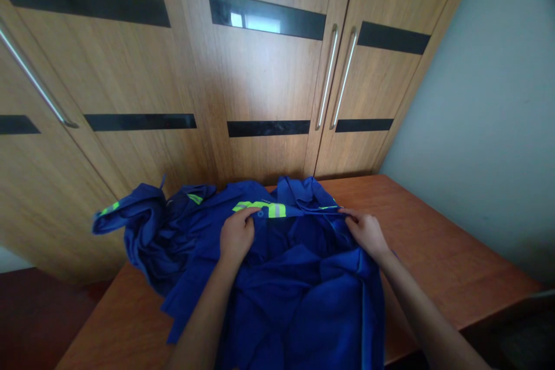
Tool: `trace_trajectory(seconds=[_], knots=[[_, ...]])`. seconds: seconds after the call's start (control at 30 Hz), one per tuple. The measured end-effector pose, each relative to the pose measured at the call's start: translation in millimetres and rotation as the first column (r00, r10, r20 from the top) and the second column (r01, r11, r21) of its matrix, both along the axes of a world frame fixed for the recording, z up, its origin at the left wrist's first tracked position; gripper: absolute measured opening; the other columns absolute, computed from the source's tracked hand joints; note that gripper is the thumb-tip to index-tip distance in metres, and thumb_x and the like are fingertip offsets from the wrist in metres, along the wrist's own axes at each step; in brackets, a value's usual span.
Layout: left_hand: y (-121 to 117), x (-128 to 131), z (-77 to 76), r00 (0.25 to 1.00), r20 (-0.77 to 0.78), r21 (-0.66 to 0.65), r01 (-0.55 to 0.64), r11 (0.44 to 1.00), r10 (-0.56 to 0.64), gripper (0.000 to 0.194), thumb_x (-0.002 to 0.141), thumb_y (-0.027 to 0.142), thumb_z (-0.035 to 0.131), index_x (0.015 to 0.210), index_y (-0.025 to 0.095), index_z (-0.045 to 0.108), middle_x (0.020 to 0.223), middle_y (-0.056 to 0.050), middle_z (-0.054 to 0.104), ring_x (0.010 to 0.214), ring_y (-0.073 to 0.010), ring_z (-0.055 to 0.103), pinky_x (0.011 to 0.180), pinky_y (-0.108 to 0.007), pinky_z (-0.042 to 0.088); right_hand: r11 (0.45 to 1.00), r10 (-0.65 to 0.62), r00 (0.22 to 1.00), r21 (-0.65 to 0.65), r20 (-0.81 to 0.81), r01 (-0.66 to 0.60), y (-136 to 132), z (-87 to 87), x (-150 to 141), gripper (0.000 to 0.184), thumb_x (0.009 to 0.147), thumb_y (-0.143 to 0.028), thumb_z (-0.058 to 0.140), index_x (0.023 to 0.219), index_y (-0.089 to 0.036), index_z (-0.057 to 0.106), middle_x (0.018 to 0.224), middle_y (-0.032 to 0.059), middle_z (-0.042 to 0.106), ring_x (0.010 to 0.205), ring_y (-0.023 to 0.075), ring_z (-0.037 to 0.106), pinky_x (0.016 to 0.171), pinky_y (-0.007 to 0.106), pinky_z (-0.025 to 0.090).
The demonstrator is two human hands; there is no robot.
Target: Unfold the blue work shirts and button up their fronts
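A blue work garment (299, 295) with yellow-green and silver reflective strips lies spread over the table, its lower part reaching past the bottom of the view. My left hand (237, 235) pinches its upper edge beside a reflective strip (277, 210). At the right end of the same edge, my right hand (366, 231) is closed on the cloth. The edge runs fairly straight between both hands, with loose folds below it. More bunched blue cloth (151, 237), also with reflective bits, is heaped to the left; whether it is one piece with the rest I cannot tell.
Behind the reddish-brown wooden table (433, 254) stands a wooden wardrobe (269, 81) with dark strips and long metal handles (327, 78). A pale wall (489, 115) rises on the right. Dark red floor (39, 312) shows at the lower left.
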State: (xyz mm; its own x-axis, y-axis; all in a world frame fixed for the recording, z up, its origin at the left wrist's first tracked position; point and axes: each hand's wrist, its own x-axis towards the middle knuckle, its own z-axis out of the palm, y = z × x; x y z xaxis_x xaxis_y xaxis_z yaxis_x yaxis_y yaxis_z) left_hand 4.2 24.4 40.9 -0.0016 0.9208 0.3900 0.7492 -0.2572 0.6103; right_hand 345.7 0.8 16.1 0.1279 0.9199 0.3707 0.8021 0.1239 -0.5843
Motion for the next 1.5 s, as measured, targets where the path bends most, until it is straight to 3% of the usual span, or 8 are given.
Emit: trace_trajectory(seconds=[0.17, 0.43, 0.63, 0.83, 1.0, 1.17, 1.37, 1.5], knots=[[-6.5, 7.2, 4.5, 0.992, -0.121, 0.001, 0.024, 1.0, -0.023, 0.038, 0.082, 0.011, 0.044, 0.103, 0.028, 0.071, 0.112, 0.0, 0.07, 0.105, -0.0197, 0.063, 0.096, -0.032, 0.046, 1.0, -0.029, 0.906, 0.016, 0.423, 0.024, -8.5, 15.0, -22.2, 0.03, 0.081, -0.015, 0.048, 0.097, -0.021, 0.072, 0.099, 0.009, 0.068, 0.096, 0.0234, 0.06, 0.088, 0.033, 0.043], [-7.7, 6.2, 8.5, 0.987, -0.159, 0.011, 0.001, 1.0, 0.001, 0.036, 0.083, 0.012, 0.042, 0.101, 0.026, 0.071, 0.11, 0.0, 0.07, 0.104, -0.0185, 0.064, 0.096, -0.03, 0.046, 0.966, 0.26, 0.773, -0.161, 0.579, -0.204, 1.4, 32.8, -74.2, 0.034, 0.085, -0.02, 0.051, 0.117, -0.021, 0.061, 0.109, 0.0097, 0.062, 0.108, 0.0249, 0.049, 0.092, 0.035, 0.037], [-9.7, 6.4, 12.5, 0.983, -0.184, 0.059, -0.004, 0.998, 0.015, 0.035, 0.082, 0.011, 0.041, 0.098, 0.024, 0.069, 0.106, -0.002, 0.07, 0.101, -0.0191, 0.063, 0.094, -0.031, 0.047, 0.955, 0.297, 0.841, -0.137, 0.453, -0.263, 33.9, 19.4, -86.1, 0.031, 0.089, -0.021, 0.046, 0.115, -0.021, 0.063, 0.103, 0.0081, 0.066, 0.1, 0.021, 0.058, 0.088, 0.03, 0.042], [-29.9, 29.0, 30.3, 0.951, -0.307, 0.258, 0.044, 0.965, 0.039, 0.045, 0.072, 0.006, 0.048, 0.112, 0.02, 0.063, 0.115, -0.008, 0.063, 0.111, -0.0266, 0.054, 0.098, -0.043, 0.041, 0.948, 0.319, 0.948, 0.022, -0.01, -0.319, 58.6, 5.9, -84.8, 0.028, 0.083, -0.016, 0.046, 0.095, -0.019, 0.071, 0.091, 0.0042, 0.073, 0.083, 0.0176, 0.066, 0.076, 0.027, 0.048], [-44.4, 55.1, 31.1, 0.93, -0.309, 0.306, 0.294, 0.906, -0.197, 0.043, 0.08, 0.007, 0.046, 0.117, 0.023, 0.059, 0.128, -0.005, 0.058, 0.127, -0.0237, 0.044, 0.112, -0.047, 0.026, 0.912, 0.407, 0.878, 0.069, -0.251, -0.403, 51.6, 8.1, -96.7, 0.028, 0.087, -0.033, 0.048, 0.087, -0.018, 0.072, 0.078, 0.0024, 0.071, 0.072, 0.0177, 0.064, 0.069, 0.027, 0.048], [-37.7, 60.1, 13.9, 0.92, -0.345, 0.178, 0.258, 0.95, -0.185, 0.027, 0.088, 0.02, 0.05, 0.112, 0.021, 0.061, 0.113, -0.007, 0.065, 0.11, -0.0236, 0.056, 0.107, -0.046, 0.03, 0.863, 0.474, 0.75, 0.072, -0.461, -0.5, 35.1, 17.4, -111.4, 0.035, 0.087, -0.046, 0.052, 0.081, -0.017, 0.072, 0.078, 0.0009, 0.07, 0.074, 0.0165, 0.061, 0.068, 0.026, 0.047], [-30.6, 51.5, 9.3, 0.914, -0.392, 0.121, 0.167, 0.979, -0.108, 0.025, 0.087, 0.014, 0.046, 0.098, 0.023, 0.066, 0.092, -0.004, 0.068, 0.09, -0.0224, 0.061, 0.085, -0.038, 0.041, 0.86, 0.505, 0.847, 0.009, -0.167, -0.51, 14.8, 24.0, -112.0, 0.023, 0.082, -0.036, 0.061, 0.092, -0.018, 0.072, 0.061, -0.0025, 0.063, 0.055, 0.0122, 0.053, 0.053, 0.022, 0.039], [-30.9, 50.7, 9.3, 0.913, -0.38, 0.071, 0.191, 0.979, -0.15, 0.028, 0.085, 0.012, 0.047, 0.099, 0.025, 0.067, 0.09, -0.003, 0.069, 0.084, -0.0208, 0.062, 0.075, -0.034, 0.042, 0.867, 0.492, 0.868, 0.053, 0.061, -0.495, 5.6, 24.6, -110.3, 0.022, 0.083, -0.02, 0.056, 0.098, -0.02, 0.072, 0.08, 0.0016, 0.072, 0.068, 0.015, 0.063, 0.065, 0.024, 0.045]])
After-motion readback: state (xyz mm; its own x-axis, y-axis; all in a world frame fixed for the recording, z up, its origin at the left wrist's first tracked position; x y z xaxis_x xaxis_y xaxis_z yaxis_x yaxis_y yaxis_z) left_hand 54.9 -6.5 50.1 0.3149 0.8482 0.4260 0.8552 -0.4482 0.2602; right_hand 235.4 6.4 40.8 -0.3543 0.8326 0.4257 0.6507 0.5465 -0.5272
